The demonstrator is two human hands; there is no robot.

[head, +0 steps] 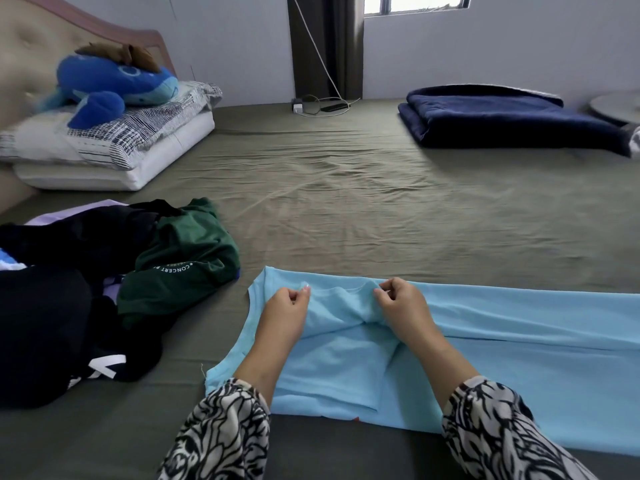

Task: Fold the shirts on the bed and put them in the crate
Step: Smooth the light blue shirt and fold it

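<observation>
Left hand [287,304], right hand [401,303], pinch grip, light blue shirt [519,341]

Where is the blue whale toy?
The blue whale toy is at the far left of the head view, lying on the stacked pillows by the headboard.

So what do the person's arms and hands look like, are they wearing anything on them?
Both arms wear loose sleeves in a black-and-white swirly, leaf-like print: the left sleeve and the right sleeve end well above the wrists, gathered at the cuff. The left hand and right hand are bare, with no gloves, rings, watch or bracelets in view. One left fingernail looks pale and glossy.
</observation>
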